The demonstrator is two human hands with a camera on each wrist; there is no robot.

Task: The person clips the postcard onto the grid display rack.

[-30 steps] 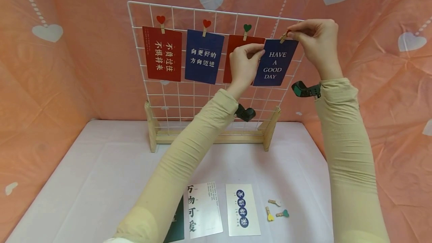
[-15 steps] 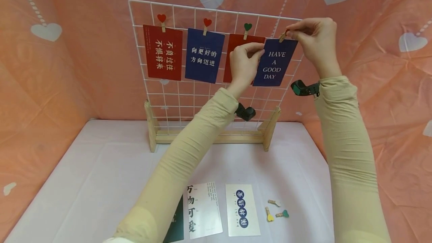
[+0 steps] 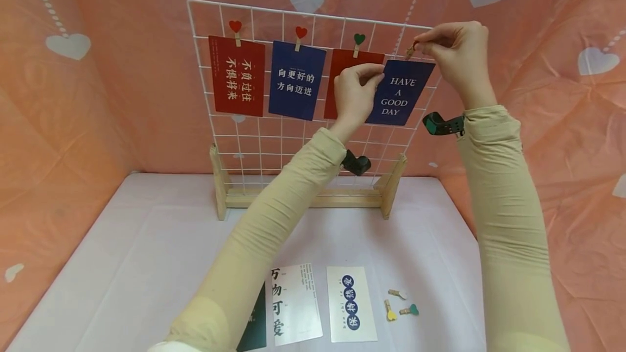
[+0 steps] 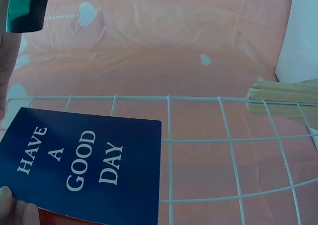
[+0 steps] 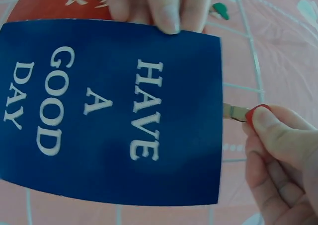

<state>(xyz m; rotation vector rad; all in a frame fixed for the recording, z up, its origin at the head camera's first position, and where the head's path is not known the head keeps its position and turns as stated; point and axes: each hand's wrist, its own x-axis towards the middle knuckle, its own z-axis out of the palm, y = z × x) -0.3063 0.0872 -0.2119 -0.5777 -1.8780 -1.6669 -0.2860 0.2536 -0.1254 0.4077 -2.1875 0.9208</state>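
Note:
My left hand pinches the left edge of a blue card lettered "HAVE A GOOD DAY", in front of the right side of a white wire grid. Just above the card's top edge, my right hand pinches a small wooden clothespin with a red heart. In the right wrist view the clothespin's tip meets the card's top edge and seems to pass behind it; whether it grips the card or a wire cannot be told. A red card hangs partly behind the left hand.
Another red card and a blue card hang from heart clothespins on the grid. Its wooden stand rests on the white table. Nearer lie white cards, a dark card and loose clothespins.
The clothespin was in front of the card's top edge and now sits above it. My right hand has risen slightly, and the card's top has tilted a little to the right.

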